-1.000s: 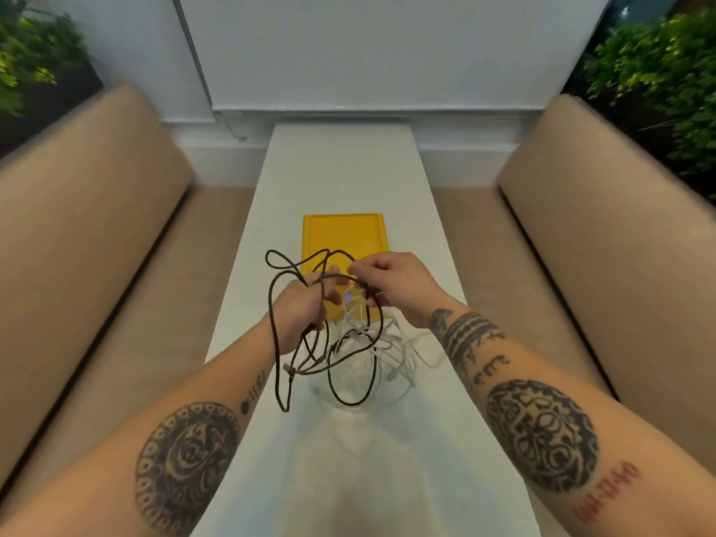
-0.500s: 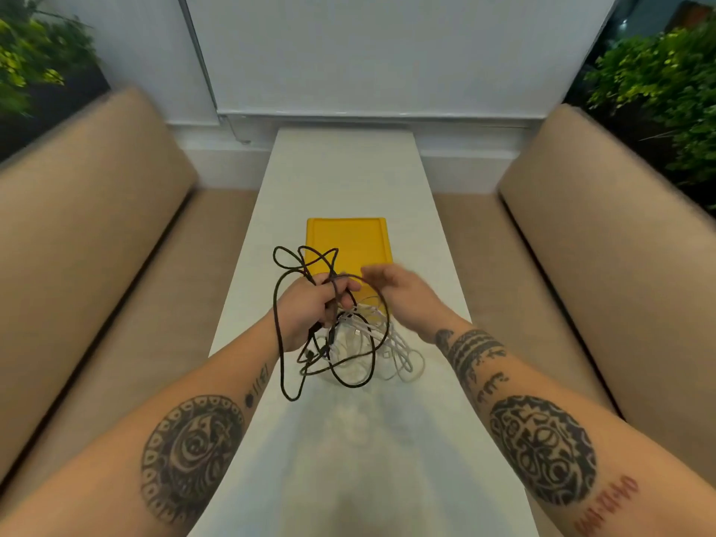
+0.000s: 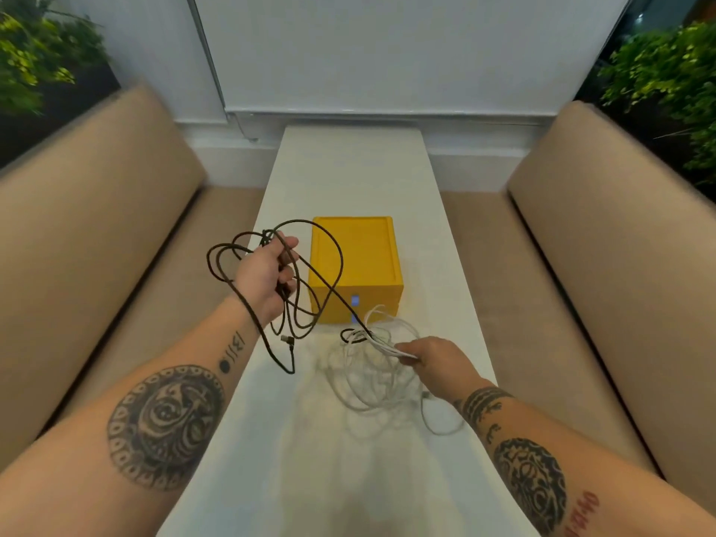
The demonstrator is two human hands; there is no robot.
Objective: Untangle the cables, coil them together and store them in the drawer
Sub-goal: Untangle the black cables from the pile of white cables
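My left hand (image 3: 267, 279) is raised left of the yellow drawer box (image 3: 354, 261) and grips loose loops of the black cable (image 3: 333, 246). One black strand runs down to the right and still hooks through the white cable (image 3: 372, 381). My right hand (image 3: 438, 362) is low on the table, shut on a bunch of white cable strands, whose loops lie spread on the tabletop. The black cable's plug end dangles below my left wrist. The yellow box's drawers look closed.
The long white table (image 3: 348, 176) runs away from me between two beige benches (image 3: 97, 226) (image 3: 612, 226). Green plants (image 3: 666, 83) stand at both far corners. A white wall panel closes the far end.
My hands have pulled apart: the left went up and left with the black cable, the right went down and right with the white cable. The bundle is now mostly separated.
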